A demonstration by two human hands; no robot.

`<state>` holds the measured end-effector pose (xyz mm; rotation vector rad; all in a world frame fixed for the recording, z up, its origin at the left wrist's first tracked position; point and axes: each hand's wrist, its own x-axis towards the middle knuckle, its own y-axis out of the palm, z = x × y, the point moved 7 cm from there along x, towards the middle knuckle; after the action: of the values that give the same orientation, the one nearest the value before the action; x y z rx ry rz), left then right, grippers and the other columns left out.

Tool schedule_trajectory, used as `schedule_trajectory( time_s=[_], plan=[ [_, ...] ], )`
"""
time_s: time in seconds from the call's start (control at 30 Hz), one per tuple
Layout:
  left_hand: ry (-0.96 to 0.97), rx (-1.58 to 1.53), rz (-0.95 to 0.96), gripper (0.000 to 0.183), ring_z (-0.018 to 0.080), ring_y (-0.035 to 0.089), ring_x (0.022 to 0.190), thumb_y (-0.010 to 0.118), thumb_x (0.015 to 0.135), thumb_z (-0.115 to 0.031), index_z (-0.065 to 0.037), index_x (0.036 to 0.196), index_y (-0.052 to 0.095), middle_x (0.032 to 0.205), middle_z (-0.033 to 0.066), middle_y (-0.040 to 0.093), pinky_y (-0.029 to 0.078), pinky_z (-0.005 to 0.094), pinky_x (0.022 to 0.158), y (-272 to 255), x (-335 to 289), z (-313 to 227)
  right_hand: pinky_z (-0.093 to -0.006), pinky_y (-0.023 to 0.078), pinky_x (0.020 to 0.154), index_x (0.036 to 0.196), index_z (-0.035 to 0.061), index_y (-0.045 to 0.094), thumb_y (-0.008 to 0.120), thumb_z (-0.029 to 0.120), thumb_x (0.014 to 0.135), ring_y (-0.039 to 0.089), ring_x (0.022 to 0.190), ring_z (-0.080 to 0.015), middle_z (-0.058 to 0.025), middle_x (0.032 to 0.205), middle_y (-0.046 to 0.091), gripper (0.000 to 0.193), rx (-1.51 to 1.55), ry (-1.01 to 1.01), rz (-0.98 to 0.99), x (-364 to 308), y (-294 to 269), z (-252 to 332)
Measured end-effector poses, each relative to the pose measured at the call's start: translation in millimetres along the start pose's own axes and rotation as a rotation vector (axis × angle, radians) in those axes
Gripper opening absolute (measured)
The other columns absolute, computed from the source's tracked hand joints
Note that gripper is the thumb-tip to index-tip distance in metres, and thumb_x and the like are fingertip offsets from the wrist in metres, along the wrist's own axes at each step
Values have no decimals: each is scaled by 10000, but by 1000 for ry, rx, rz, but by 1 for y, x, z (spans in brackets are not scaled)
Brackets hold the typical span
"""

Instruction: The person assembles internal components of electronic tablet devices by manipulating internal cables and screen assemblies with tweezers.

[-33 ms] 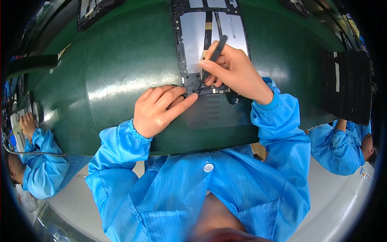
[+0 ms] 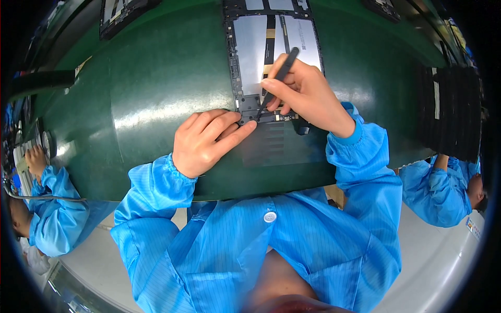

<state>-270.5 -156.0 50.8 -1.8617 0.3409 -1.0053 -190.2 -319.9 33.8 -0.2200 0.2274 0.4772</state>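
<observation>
An opened tablet-like device lies on the green work surface in front of me, showing silver plates, a black frame and a dark ribbon cable. At its near left corner, my left hand rests with fingers stretched out and thumb apart, the tips touching the frame's edge. Black tweezers are pinched in my right hand, slanting down to the near edge beside my left thumb. My right fingers hide part of the device's lower middle. Whether the tweezers' tip grips anything is too small to tell.
A small black piece sits by the device's near right corner. Black stacked material stands at the right, and another dark device at the far left. People in blue sleeves work at left and right.
My right hand and the tweezers' upper end have shifted slightly to the right. My left hand and the device look unmoved.
</observation>
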Motion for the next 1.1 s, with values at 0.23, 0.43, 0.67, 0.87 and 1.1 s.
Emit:
schedule_trajectory(
  time_s=[0.23, 0.43, 0.67, 0.87, 1.1],
  plan=[
    [18, -11, -17, 387, 164, 640, 901, 725, 756, -63, -211, 1115, 732, 989, -7, 658, 506, 296, 673, 0, -1, 4, -237, 510, 562, 1006, 34, 571, 654, 170, 962, 689, 739, -127, -53, 793, 657, 165, 7, -127, -181, -31, -25, -9],
    [12, -23, -20, 388, 167, 641, 901, 729, 745, -50, -209, 1099, 735, 977, -5, 652, 509, 297, 672, 0, -4, 6, -237, 463, 554, 1003, 36, 582, 660, 156, 957, 629, 653, -96, -42, 788, 655, 150, -149, -216, -150, -30, -19, -4],
    [25, -31, -63, 399, 175, 643, 906, 732, 726, -56, -213, 1092, 736, 974, 1, 648, 521, 308, 694, 6, -1, -11, -230, 506, 598, 964, 11, 585, 665, 136, 954, 681, 726, -122, -53, 787, 653, 149, 42, -168, -167, -45, -30, -11],
    [28, -30, 22, 468, 235, 631, 932, 714, 705, -76, -228, 1148, 737, 1033, 51, 629, 553, 343, 764, -4, -4, -1, -241, 524, 623, 948, 3, 578, 664, 132, 953, 686, 730, -132, -65, 774, 655, 156, 23, -167, -174, -33, -17, -5],
    [-9, 2, 66, 505, 234, 617, 960, 689, 686, -90, -229, 1169, 732, 1053, 55, 613, 544, 349, 803, 5, -2, 0, -246, 522, 616, 955, 6, 571, 666, 139, 952, 687, 726, -136, -81, 765, 662, 163, -10, -148, -148, -27, -19, -8]
  ],
)
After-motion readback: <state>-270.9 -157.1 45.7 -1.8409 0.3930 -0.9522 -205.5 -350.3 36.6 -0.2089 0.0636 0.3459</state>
